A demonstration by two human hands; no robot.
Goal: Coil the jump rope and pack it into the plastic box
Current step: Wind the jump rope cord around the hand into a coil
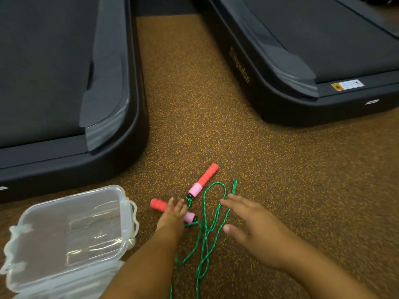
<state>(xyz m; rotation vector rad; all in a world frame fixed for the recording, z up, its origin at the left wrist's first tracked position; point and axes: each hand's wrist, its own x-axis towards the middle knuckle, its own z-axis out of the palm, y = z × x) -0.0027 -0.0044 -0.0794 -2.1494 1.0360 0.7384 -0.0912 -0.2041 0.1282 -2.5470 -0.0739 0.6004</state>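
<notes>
A jump rope lies on the speckled floor: a green cord [206, 230] in loose loops and two red-and-pink handles. The far handle [204, 179] lies free, angled up to the right. The near handle [160, 205] lies under my left hand [172, 217], whose fingers rest on it without closing around it. My right hand [251, 228] hovers open, fingers spread, just right of the cord loops. A clear plastic box [71, 231] stands open at the lower left, with nothing visible inside and its lid hinged toward me.
Two black treadmill decks flank the area: one [64, 104] at the left, just behind the box, another [313, 61] at the upper right. A strip of brown speckled rubber floor [183, 83] runs between them.
</notes>
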